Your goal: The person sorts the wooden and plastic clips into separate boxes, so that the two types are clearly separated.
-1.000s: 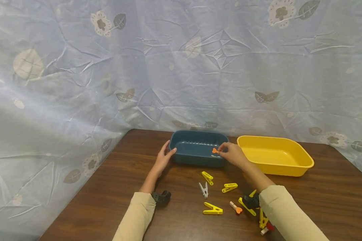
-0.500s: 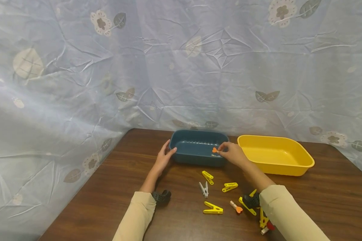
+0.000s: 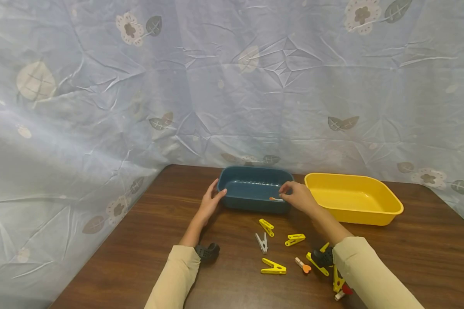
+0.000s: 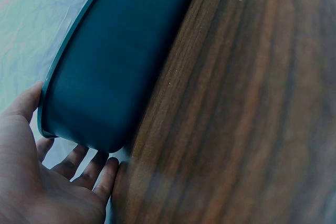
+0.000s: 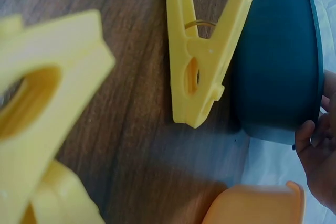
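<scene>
My left hand (image 3: 208, 205) holds the left end of the blue basin (image 3: 232, 204), its thumb at the rim and fingers against the outer wall. Over the basin's front right side is my right hand (image 3: 298, 196), fingers bent together. Just below its fingertips, a small heart clothespin (image 3: 273, 198) with an orange end shows inside the basin near the front rim; I cannot tell whether the fingers still pinch it. In the right wrist view, the right thumb (image 5: 305, 134) is close beside the basin's rim, with no clothespin visible between the fingers.
A yellow basin (image 3: 371, 218) stands right of the blue one. Yellow clothespins (image 3: 273, 267), a grey clothespin (image 3: 261, 243) and another orange heart clothespin (image 3: 303, 265) lie in front. A red-ended clothespin (image 3: 344, 292) and more yellow ones lie near the right forearm. A patterned curtain (image 3: 232, 86) hangs behind.
The orange heart, upright at my right fingertips before, has dropped lower and now lies flat near the basin's front rim. Both hands have stayed in place.
</scene>
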